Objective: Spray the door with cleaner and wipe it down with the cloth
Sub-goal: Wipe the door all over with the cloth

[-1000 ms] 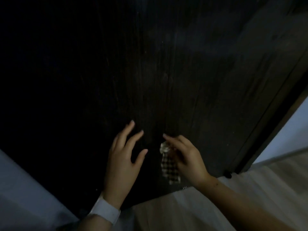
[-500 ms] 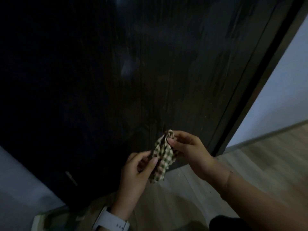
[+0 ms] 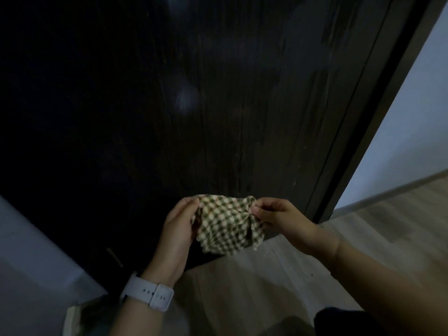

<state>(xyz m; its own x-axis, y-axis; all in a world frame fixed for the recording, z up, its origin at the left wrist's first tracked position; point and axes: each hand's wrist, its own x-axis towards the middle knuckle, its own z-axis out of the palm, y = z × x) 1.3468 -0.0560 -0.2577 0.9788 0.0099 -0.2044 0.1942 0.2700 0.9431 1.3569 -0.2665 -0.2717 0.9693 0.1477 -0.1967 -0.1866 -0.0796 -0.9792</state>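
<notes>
The checked cloth [image 3: 226, 225], green and cream, is stretched out between both hands just in front of the lower part of the door [image 3: 218, 93], low in the middle of the scene and above the spot where the door's bottom edge meets the floor; whether it touches the door cannot be told. The left hand [image 3: 178, 230] grips the cloth's left edge, its fingers curled round the fabric and hidden behind it, the back of the hand toward the camera. The right hand [image 3: 278, 215] pinches the cloth's upper right corner between thumb and bent fingertips, so that the fabric bunches there and hangs down in folds below. A white watch [image 3: 150, 293] sits on the left wrist, near the bottom of the view. The door is very dark with a vertical wood grain and faint pale smears and glints on its surface; it fills most of the far view. Along its right side runs a dark frame [image 3: 378, 112], and past that a pale wall [image 3: 417, 132] with a skirting board at its foot. Pale wood-look floor [image 3: 266, 282] lies near and to the right. At the near left edge a pale, blurred object [image 3: 80, 318] rests on the floor, too dim to tell apart.
</notes>
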